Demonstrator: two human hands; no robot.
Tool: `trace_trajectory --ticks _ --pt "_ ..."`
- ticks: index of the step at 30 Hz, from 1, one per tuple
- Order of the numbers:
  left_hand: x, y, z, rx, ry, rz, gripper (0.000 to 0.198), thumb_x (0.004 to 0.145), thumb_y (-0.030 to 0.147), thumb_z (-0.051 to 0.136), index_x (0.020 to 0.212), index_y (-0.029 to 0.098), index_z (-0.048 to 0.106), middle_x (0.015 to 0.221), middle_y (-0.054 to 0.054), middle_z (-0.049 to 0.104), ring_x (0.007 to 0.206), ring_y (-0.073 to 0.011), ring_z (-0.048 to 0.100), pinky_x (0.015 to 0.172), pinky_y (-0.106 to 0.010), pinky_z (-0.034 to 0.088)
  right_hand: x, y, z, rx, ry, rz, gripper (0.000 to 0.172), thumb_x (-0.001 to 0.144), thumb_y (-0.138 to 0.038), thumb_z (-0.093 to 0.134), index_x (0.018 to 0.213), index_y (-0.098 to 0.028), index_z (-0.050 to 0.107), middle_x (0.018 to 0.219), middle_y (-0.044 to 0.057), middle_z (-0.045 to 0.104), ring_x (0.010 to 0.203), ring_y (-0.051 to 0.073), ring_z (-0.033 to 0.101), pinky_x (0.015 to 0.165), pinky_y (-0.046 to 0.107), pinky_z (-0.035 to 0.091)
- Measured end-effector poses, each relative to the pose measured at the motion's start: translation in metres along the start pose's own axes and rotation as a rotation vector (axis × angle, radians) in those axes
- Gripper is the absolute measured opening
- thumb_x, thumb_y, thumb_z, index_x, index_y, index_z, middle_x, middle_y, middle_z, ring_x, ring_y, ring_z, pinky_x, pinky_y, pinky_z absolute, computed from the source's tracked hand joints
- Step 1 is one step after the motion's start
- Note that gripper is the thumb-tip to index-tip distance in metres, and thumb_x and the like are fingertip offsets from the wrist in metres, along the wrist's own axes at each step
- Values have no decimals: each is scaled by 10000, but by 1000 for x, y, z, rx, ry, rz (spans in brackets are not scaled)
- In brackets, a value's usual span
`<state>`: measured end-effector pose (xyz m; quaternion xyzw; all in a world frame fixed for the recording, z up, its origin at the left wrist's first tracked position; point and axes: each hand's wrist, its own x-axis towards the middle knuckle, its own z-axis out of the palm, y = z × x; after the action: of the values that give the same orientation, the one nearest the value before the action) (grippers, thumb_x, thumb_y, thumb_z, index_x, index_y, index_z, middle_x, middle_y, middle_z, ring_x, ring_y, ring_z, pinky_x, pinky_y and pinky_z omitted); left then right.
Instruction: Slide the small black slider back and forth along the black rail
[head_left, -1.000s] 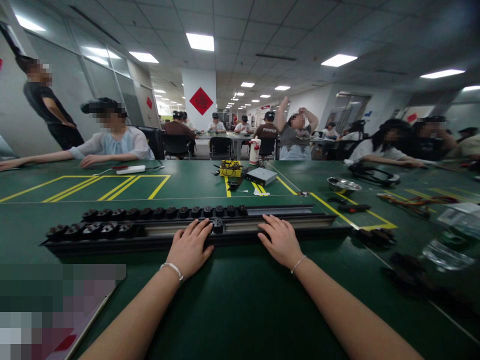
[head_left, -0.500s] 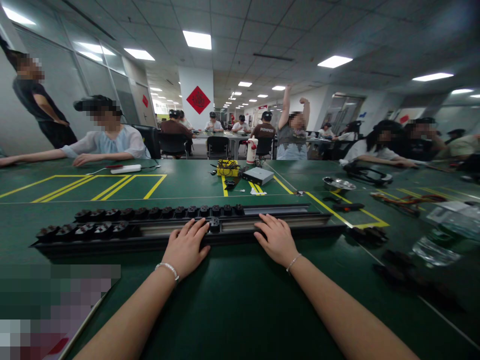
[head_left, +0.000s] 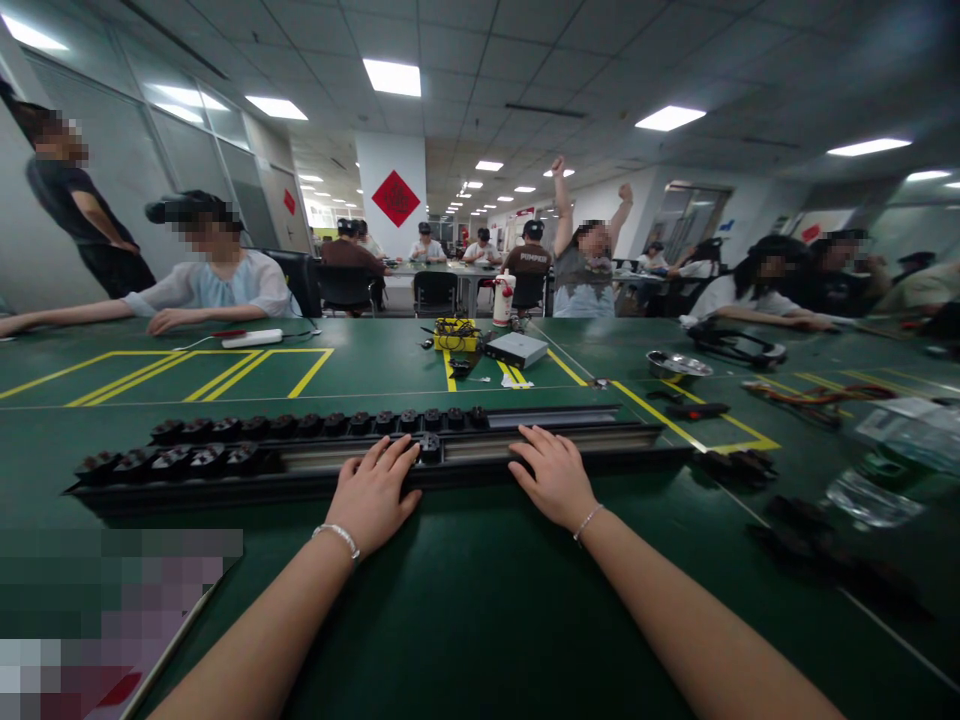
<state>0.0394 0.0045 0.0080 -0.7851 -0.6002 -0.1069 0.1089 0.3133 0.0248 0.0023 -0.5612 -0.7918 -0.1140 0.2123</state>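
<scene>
Two long black rails lie side by side across the green table (head_left: 480, 620). My left hand (head_left: 379, 490) rests open on the near rail (head_left: 315, 458), its fingers spread. Just right of those fingertips, a single black socket-like module (head_left: 429, 449) sits in the rail's channel. Further along the same rail, my right hand (head_left: 553, 475) lies open with fingers spread, holding nothing. Several black modules (head_left: 180, 460) fill the near rail's left end. The far rail (head_left: 559, 418) carries a row of similar modules (head_left: 358, 423) along its left and middle.
Loose black modules (head_left: 810, 545) and a plastic bottle (head_left: 874, 498) lie on the right. Behind the rails are a metal bowl (head_left: 679, 367), a grey box (head_left: 516, 349) and a yellow item with cables (head_left: 455, 335). Co-workers sit beyond; one person (head_left: 589, 265) has raised arms.
Both my hands stay in place on the rail. Across the table, the person with raised arms has spread them further apart.
</scene>
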Motion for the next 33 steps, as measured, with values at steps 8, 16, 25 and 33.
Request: trace_trajectory --ticks 8,16,25,33 --pt "1 2 -2 -7 -12 -16 530 798 394 432 1321 328 386 1441 10 343 1316 -260 267 951 -478 317 0 0 -1 0 -9 -2 358 879 -442 353 1102 -283 584 1346 26 463 1252 208 366 1003 426 259" --pt "1 2 -2 -22 -7 -15 526 798 394 438 1318 331 390 1433 0 358 1316 -266 269 956 -480 317 0 0 -1 -11 -5 -10 369 883 -444 341 1101 -283 591 1341 29 469 1247 211 376 998 429 268" --pt "1 5 0 -22 38 6 508 800 374 438 1303 303 411 1420 -5 380 1310 -258 292 1024 -508 233 0 0 -1 4 -8 -3 360 883 -443 348 1104 -285 584 1343 20 467 1253 206 366 1003 424 255" --pt "2 11 4 -47 67 74 534 782 325 446 1302 210 412 1415 -61 385 1303 -247 317 1073 -507 164 0 1 -1 -6 0 -14 364 880 -443 351 1104 -283 590 1336 30 474 1243 215 380 993 430 269"
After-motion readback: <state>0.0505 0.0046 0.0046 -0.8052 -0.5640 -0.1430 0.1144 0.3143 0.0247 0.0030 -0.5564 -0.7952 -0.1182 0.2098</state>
